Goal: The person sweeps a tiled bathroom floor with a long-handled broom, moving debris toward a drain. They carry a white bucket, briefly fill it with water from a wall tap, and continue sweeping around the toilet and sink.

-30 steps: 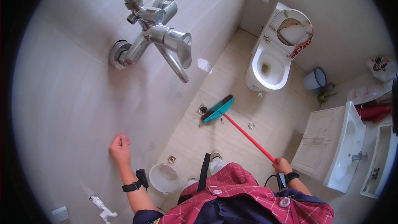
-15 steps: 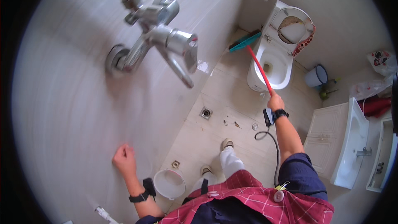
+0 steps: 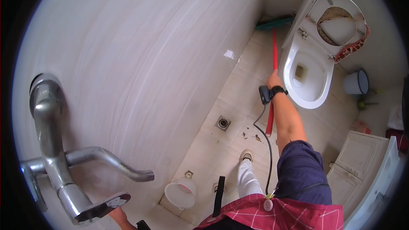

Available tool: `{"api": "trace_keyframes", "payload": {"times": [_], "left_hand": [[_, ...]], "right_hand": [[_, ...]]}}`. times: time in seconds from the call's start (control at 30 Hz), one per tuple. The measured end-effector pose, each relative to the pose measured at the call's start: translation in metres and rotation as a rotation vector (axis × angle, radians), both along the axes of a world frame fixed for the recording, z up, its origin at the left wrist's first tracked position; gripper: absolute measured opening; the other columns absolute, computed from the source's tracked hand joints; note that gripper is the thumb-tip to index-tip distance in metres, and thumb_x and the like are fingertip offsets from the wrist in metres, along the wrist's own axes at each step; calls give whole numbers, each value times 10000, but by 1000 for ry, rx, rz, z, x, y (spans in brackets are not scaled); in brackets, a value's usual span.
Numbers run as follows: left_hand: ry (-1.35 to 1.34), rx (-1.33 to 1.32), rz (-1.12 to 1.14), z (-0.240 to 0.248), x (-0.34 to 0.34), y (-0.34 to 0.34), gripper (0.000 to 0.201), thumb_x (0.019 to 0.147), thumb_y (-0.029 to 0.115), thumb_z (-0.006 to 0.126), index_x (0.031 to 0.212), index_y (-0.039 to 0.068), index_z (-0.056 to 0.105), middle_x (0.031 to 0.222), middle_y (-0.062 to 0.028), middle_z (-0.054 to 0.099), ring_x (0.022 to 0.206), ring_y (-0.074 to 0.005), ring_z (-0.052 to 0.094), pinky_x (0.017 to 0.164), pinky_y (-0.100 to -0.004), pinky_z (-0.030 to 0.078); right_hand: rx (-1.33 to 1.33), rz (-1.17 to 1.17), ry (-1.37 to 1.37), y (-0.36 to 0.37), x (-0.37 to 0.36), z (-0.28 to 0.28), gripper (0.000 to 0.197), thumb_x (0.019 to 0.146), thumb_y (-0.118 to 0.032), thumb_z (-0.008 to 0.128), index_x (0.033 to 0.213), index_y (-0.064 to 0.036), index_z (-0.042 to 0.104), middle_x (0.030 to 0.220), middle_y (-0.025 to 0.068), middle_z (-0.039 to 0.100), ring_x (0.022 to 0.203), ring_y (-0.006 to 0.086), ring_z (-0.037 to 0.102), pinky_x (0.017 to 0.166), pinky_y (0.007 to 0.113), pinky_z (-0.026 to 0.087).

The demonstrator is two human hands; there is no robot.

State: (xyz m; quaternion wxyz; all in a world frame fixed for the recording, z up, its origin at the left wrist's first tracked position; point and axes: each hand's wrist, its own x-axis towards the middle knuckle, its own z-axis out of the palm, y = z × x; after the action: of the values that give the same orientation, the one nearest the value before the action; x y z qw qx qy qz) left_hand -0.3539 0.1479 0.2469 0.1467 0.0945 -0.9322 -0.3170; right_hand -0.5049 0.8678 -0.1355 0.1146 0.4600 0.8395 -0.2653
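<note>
My right hand (image 3: pixel 274 79) is closed round the red handle of a broom (image 3: pixel 275 53), beside the toilet bowl. The broom's teal head (image 3: pixel 274 23) rests at the far floor corner between the wall and the toilet (image 3: pixel 286 76); the handle's free end sticks out below my hand. The toilet's lid and seat are raised. At the lower left, my left hand (image 3: pixel 119 216) is mostly hidden behind the lever of the chrome wall tap (image 3: pixel 51 132), so its fingers do not show.
A floor drain (image 3: pixel 223 123) lies mid-floor, with small dark debris (image 3: pixel 257 138) near it. By the left wall stands a white bucket (image 3: pixel 180 194). Another bucket (image 3: pixel 356 81) is right of the toilet. A white cabinet with basin (image 3: pixel 357 155) lines the right side.
My view has shifted, and the tap now sits lower left. The broom head has gone deeper into the corner. My right hand is further along the handle, whose end now shows below it.
</note>
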Motion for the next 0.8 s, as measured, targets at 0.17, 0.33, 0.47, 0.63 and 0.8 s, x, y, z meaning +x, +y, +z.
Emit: {"api": "trace_keyframes", "payload": {"times": [0.17,0.33,0.47,0.63,0.8], "left_hand": [[-21,3,26,-3,2,-4,156,874,71,552,901,-59,634,698,-110,631,551,-143,579,511,-244,480],[-174,170,43,11,-3,17,166,871,70,552,904,-68,636,703,-112,636,556,-143,580,525,-244,482],[-186,193,63,16,-9,29,157,846,30,548,896,-86,642,722,-112,635,592,-152,603,556,-246,510],[-204,145,53,15,-7,28,179,872,71,559,915,-82,641,714,-121,644,590,-141,606,557,-243,510],[-218,202,57,12,-9,20,184,874,84,569,930,-72,647,736,-127,655,603,-141,612,561,-246,516]], "right_hand": [[-62,141,2,-18,87,18,652,820,-39,448,1408,-32,165,960,298,610,906,414,610,776,479,491],[-218,236,1,-19,180,52,717,775,7,448,1431,-36,159,962,330,590,915,440,593,776,468,475],[-381,172,-120,-34,245,78,742,768,-51,491,1440,-64,176,1006,327,584,980,428,581,808,435,474],[-501,164,-163,-41,304,155,709,769,-60,513,1430,-110,260,896,285,623,852,410,624,720,438,497],[-489,156,-48,-42,327,197,694,806,-83,557,1435,-136,269,770,167,629,603,290,623,547,393,501]]}}
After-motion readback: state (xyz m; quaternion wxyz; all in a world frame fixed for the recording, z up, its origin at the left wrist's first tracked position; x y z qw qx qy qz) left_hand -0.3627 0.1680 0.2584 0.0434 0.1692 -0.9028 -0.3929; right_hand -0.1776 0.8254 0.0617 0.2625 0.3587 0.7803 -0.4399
